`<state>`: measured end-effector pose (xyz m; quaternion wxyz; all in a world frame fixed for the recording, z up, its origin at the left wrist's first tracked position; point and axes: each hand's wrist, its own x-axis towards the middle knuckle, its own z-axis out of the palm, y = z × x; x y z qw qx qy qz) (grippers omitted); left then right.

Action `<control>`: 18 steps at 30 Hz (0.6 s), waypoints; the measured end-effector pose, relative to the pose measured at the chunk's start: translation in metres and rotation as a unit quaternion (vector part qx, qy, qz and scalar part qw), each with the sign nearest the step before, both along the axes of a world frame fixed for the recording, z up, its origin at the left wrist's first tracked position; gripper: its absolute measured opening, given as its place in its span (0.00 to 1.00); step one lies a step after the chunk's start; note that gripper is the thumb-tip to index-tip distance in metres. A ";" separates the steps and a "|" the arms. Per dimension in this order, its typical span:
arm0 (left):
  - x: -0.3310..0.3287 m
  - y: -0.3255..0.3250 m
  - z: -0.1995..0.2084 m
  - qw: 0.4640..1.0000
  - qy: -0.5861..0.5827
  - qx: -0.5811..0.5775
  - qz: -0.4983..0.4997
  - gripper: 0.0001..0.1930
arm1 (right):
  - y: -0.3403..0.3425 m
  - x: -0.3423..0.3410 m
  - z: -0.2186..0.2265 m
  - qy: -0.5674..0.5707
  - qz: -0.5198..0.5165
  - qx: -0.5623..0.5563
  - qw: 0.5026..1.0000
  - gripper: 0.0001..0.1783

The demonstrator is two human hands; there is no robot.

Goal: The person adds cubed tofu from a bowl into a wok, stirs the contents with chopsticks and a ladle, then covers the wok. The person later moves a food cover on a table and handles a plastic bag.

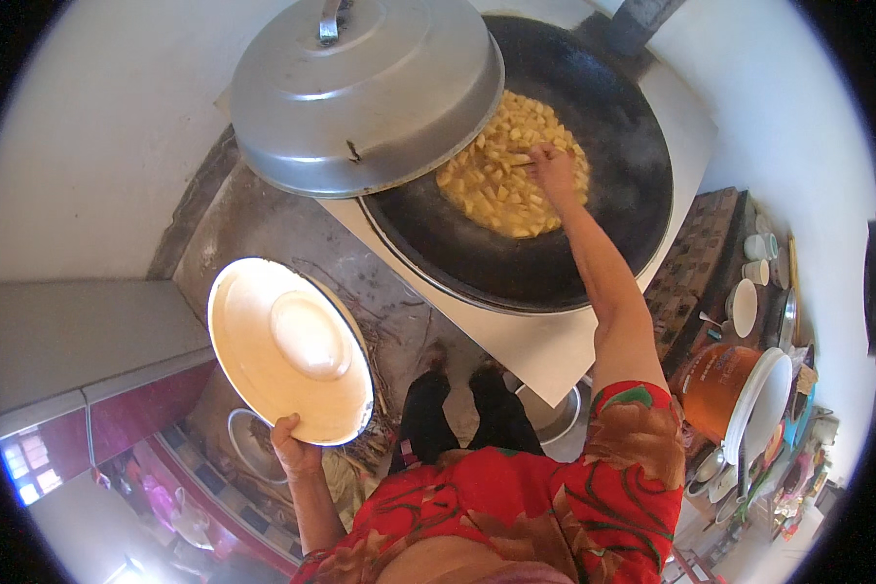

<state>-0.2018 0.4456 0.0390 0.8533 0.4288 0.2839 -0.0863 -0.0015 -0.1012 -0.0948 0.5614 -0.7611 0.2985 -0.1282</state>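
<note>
My left hand (297, 450) grips the rim of a cream enamel basin (243, 362), holding it tilted out to the left; only a bright glare shows in its bottom. Over a large black wok (618, 136) my right hand (553, 171) reaches in with its fingers closed. What those fingers pinch, if anything, I cannot make out against the food. Below them, yellowish cubed pieces (501, 195) lie in liquid at the wok's middle. A big domed metal lid (360, 117) covers the wok's left side.
A pale stove top (555, 360) surrounds the wok. On the right, an orange bucket (715, 384) stands near a white bowl (743, 308) and other kitchenware. Twigs (370, 448) and a metal basin (248, 443) lie on the floor at left. A grey counter (88, 331) runs along the left.
</note>
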 end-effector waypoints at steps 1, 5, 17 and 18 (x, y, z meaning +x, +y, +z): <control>-0.001 -0.001 0.002 1.000 0.002 0.005 -0.001 0.32 | 0.009 -0.003 -0.001 0.002 0.030 -0.002 1.000 0.11; -0.001 -0.007 0.008 1.000 -0.003 0.015 0.007 0.31 | 0.017 -0.047 0.036 0.036 0.097 0.051 0.993 0.12; -0.003 -0.012 -0.004 1.000 0.000 -0.003 0.001 0.32 | -0.025 -0.017 -0.014 -0.015 0.020 -0.076 0.997 0.12; -0.004 -0.011 -0.003 1.000 0.001 0.008 0.005 0.32 | -0.012 -0.019 -0.009 -0.003 0.049 -0.009 0.999 0.12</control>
